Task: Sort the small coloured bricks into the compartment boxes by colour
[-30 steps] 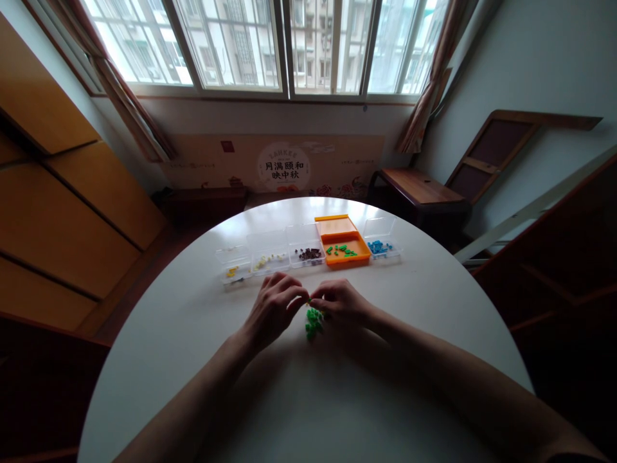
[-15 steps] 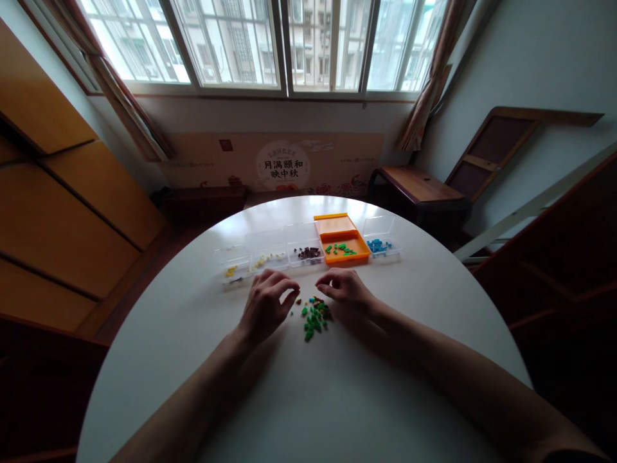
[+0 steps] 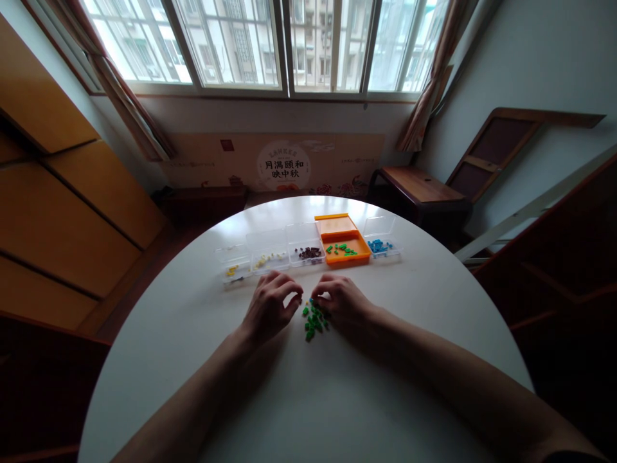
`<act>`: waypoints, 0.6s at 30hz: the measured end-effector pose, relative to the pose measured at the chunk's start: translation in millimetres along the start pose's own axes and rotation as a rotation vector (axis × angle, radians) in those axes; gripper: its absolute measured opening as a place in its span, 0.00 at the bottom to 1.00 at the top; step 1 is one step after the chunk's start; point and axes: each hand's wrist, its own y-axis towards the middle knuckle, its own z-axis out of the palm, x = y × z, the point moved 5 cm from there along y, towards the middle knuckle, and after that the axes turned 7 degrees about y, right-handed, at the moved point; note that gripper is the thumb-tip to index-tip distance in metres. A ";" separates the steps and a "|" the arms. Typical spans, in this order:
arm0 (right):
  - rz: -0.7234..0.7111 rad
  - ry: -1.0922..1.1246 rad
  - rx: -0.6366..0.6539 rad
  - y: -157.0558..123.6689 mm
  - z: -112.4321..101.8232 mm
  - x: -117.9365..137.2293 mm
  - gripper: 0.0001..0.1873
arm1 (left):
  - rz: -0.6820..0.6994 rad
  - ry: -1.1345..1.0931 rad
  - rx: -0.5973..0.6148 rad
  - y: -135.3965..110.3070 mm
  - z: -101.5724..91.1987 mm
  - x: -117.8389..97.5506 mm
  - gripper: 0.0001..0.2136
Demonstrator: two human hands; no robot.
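A heap of small building bricks [image 3: 313, 321], mostly green, lies on the white table between my hands. My left hand [image 3: 272, 299] is at its upper left, thumb and forefinger pinched at a small brown brick [image 3: 301, 300]. From the upper right my right hand [image 3: 344, 297] reaches over the heap's edge, fingers curled and thumb near forefinger. What sits in that pinch, if anything, is too small to make out. A tiny blue brick [image 3: 311, 301] shows just by its fingertips. The hand covers the heap's right side.
Behind my hands stands a row of open boxes. A clear case [image 3: 236, 280] holds yellow, pale yellow and dark brown bricks in its compartments. An orange box [image 3: 348, 260] has green bricks, and a clear box [image 3: 396, 254] at right has blue ones. The white table [image 3: 308, 411] has a rounded edge.
Both hands have come down and closer to the heap. My left fingertips have reached the brown brick, and my right hand now covers bricks on the heap's right side.
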 end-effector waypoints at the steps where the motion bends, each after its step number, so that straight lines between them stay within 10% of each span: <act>1: -0.011 -0.008 0.008 0.1 0.8 1.0 0.06 | -0.001 -0.003 0.000 0.0 0.1 0.2 0.03; 18: -0.117 0.040 -0.002 -3.2 2.4 1.5 0.05 | 0.125 -0.059 0.248 -5.1 7.5 -3.3 0.02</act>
